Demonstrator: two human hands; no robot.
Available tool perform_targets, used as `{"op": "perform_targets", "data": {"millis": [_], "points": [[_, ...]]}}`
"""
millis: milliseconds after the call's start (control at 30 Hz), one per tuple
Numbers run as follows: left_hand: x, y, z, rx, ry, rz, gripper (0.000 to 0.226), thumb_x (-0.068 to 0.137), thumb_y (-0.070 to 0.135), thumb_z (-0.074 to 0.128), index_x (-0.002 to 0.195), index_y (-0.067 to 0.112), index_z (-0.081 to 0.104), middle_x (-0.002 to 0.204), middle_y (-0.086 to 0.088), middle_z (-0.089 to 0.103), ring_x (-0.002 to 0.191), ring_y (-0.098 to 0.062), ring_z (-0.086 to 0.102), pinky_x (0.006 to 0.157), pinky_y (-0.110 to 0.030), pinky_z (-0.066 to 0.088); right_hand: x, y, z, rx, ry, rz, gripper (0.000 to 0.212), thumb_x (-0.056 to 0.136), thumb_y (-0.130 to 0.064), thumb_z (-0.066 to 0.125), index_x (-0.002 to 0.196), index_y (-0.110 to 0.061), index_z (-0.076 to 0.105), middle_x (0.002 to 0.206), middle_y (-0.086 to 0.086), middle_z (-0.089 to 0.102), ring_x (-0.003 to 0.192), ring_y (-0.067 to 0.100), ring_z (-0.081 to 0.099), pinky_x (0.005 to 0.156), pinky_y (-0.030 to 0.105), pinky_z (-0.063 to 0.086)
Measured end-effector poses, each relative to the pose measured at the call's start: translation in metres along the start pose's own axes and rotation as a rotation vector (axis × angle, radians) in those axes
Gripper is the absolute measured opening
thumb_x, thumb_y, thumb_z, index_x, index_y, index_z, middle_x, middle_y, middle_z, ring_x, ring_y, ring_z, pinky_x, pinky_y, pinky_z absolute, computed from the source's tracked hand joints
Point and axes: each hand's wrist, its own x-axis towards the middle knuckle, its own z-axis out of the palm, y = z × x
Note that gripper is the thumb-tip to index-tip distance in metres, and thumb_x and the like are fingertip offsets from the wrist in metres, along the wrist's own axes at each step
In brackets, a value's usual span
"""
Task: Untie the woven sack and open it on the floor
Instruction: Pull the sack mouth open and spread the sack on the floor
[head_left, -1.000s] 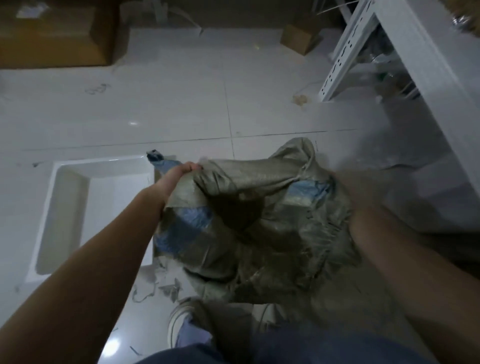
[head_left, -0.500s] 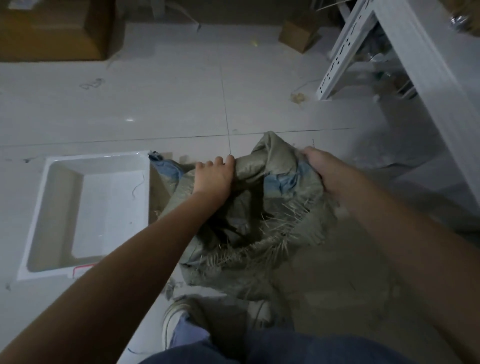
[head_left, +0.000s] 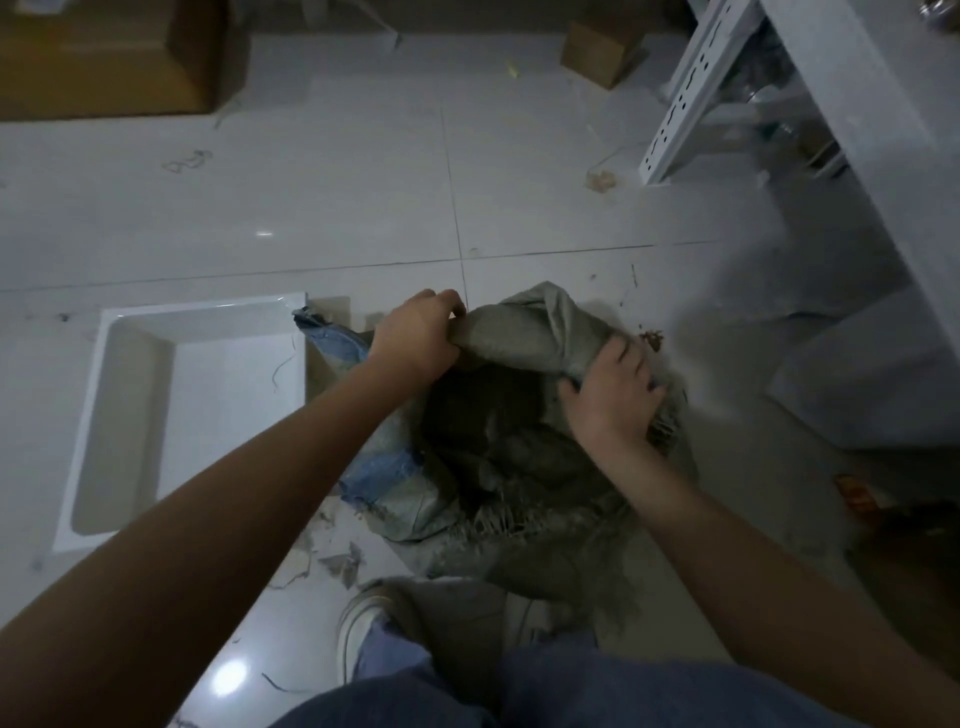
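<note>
Tiled floor (head_left: 363, 208), both hands gripping woven sack (head_left: 519, 467)

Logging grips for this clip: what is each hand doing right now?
Left hand: closed on the far rim of the sack.
Right hand: closed on the sack's right edge.

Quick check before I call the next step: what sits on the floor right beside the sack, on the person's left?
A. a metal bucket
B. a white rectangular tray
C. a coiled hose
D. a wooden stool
B: a white rectangular tray lies on the tiled floor just left of the woven sack, which both hands grip at its mouth.
</note>
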Motion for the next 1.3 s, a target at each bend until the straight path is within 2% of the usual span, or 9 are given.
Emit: {"op": "perform_targets", "data": {"millis": [300, 367, 567, 767, 867, 1000, 1100, 1167, 1300], "points": [[0.019, -0.045, -0.017, -0.627, 0.132, -0.328, 0.02, 0.089, 0.001, 0.054, 0.104, 0.001, 0.068, 0.1, -0.022, 0.067, 0.087, -0.029, 0.062, 0.067, -0.023, 0.049, 0.059, 0.031, -0.051, 0.579, -0.037, 0.09, 0.023, 0.083, 0.008, 0.048, 0.095, -0.002, 0.064, 0.098, 0.024, 0.064, 0.092, 0.035, 0.061, 0.073, 0.032, 0.046], [0.021, -0.042, -0.022, -0.808, 0.116, -0.363, 0.018, 0.091, 0.002, 0.05, 0.085, 0.008, 0.067, 0.079, -0.012, 0.065, 0.07, -0.021, 0.059, 0.052, -0.016, 0.051, 0.071, 0.029, -0.06, 0.846, -0.154, 0.257, 0.029, 0.084, 0.009, 0.049, 0.105, -0.003, 0.066, 0.107, 0.021, 0.065, 0.091, 0.032, 0.062, 0.086, 0.04, 0.053], [0.027, -0.052, -0.028, -1.274, 0.037, -0.683, 0.02, 0.09, 0.015, 0.05, 0.073, 0.013, 0.061, 0.054, 0.0, 0.067, 0.066, -0.017, 0.059, 0.056, -0.025, 0.05, 0.084, 0.048, -0.062, 1.092, -0.553, 0.378, 0.026, 0.087, -0.009, 0.05, 0.073, -0.01, 0.071, 0.056, 0.006, 0.07, 0.051, 0.023, 0.066, 0.059, 0.027, 0.055], [0.031, -0.072, -0.001, -1.105, -0.116, -0.821, 0.02, 0.084, 0.027, 0.053, 0.068, 0.014, 0.054, 0.062, -0.004, 0.056, 0.058, -0.019, 0.049, 0.052, -0.019, 0.042, 0.089, 0.051, -0.014, 1.044, -0.635, 0.529, 0.026, 0.089, -0.025, 0.047, 0.088, -0.003, 0.06, 0.088, 0.014, 0.058, 0.074, 0.028, 0.056, 0.066, 0.031, 0.044], [0.033, -0.076, 0.019, -0.807, -0.089, -0.797, 0.025, 0.089, 0.027, 0.054, 0.096, 0.004, 0.06, 0.086, -0.012, 0.057, 0.078, -0.027, 0.056, 0.063, -0.027, 0.044, 0.092, 0.055, 0.018, 0.537, -0.25, 0.256, 0.058, 0.078, -0.037, 0.058, 0.116, 0.007, 0.053, 0.11, 0.016, 0.059, 0.099, 0.034, 0.06, 0.071, 0.029, 0.042], [0.024, -0.075, 0.039, -0.124, 0.13, -0.437, 0.048, 0.088, 0.031, 0.056, 0.124, 0.001, 0.052, 0.124, -0.023, 0.056, 0.113, -0.037, 0.053, 0.093, -0.041, 0.043, 0.065, 0.043, 0.011, 0.161, 0.147, -0.594, 0.016, 0.083, -0.007, 0.057, 0.097, 0.002, 0.059, 0.1, 0.017, 0.057, 0.096, 0.028, 0.053, 0.078, 0.038, 0.045], [-0.005, -0.047, 0.053, 0.201, 0.354, 0.345, 0.031, 0.078, 0.024, 0.052, 0.1, 0.004, 0.061, 0.096, -0.019, 0.063, 0.088, -0.037, 0.061, 0.076, -0.042, 0.049, 0.04, 0.023, 0.002, -0.011, -0.201, -1.027, 0.015, 0.087, -0.008, 0.052, 0.098, -0.008, 0.063, 0.099, 0.006, 0.063, 0.092, 0.02, 0.059, 0.075, 0.029, 0.047], [-0.032, -0.026, 0.076, 0.382, 0.177, 0.719, 0.034, 0.074, 0.031, 0.047, 0.094, 0.01, 0.064, 0.087, -0.012, 0.066, 0.08, -0.03, 0.065, 0.073, -0.035, 0.051, 0.033, 0.02, 0.017, -0.263, -0.458, -1.139, 0.02, 0.089, -0.016, 0.052, 0.105, -0.011, 0.062, 0.105, 0.005, 0.063, 0.096, 0.021, 0.06, 0.08, 0.036, 0.051], [-0.056, -0.029, 0.123, 0.581, -0.532, 0.484, 0.085, 0.08, 0.058, 0.054, 0.142, 0.004, 0.031, 0.141, -0.019, 0.044, 0.133, -0.031, 0.04, 0.118, -0.045, 0.016, 0.026, 0.023, 0.041, -0.695, -0.754, -1.193, 0.061, 0.075, -0.056, 0.063, 0.123, -0.02, 0.053, 0.121, 0.004, 0.061, 0.112, 0.024, 0.057, 0.101, 0.038, 0.041]]}}
